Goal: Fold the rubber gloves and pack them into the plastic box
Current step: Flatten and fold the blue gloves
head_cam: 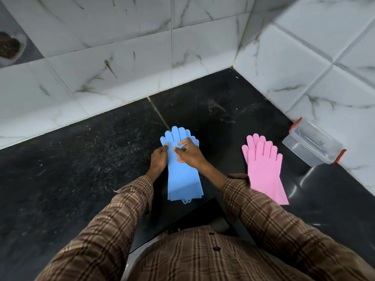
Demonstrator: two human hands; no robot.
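Observation:
A pair of blue rubber gloves [183,179] lies stacked flat on the black counter [81,169], fingers pointing away from me. My left hand [158,162] pinches the left edge of the blue gloves near the thumb. My right hand [189,152] sits over the palm area, fingers curled and pinching the rubber near the finger bases. A pair of pink rubber gloves [263,169] lies stacked flat to the right, untouched. The clear plastic box [312,146] with red clips stands at the far right against the wall, its lid on.
White marble-look tiled walls [121,57] close off the counter at the back and right, meeting in a corner. The counter's front edge runs just before my body. A round hole with dark debris [9,46] shows in the wall at far left.

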